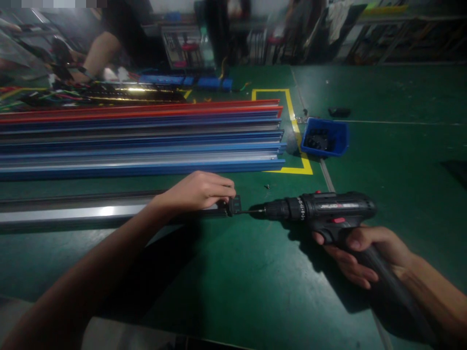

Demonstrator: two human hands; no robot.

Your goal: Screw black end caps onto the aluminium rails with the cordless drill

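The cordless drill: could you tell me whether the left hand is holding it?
No, the right hand grips the cordless drill, while the left hand holds the rail at its end.

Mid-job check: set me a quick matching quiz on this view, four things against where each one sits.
1 drill
2 blue bin
3 left hand
4 loose screw

A on the end of the grey rail
B gripped in the right hand
C beside the yellow marking, black parts inside
D alone on the green table

Pairs: 1-B, 2-C, 3-A, 4-D
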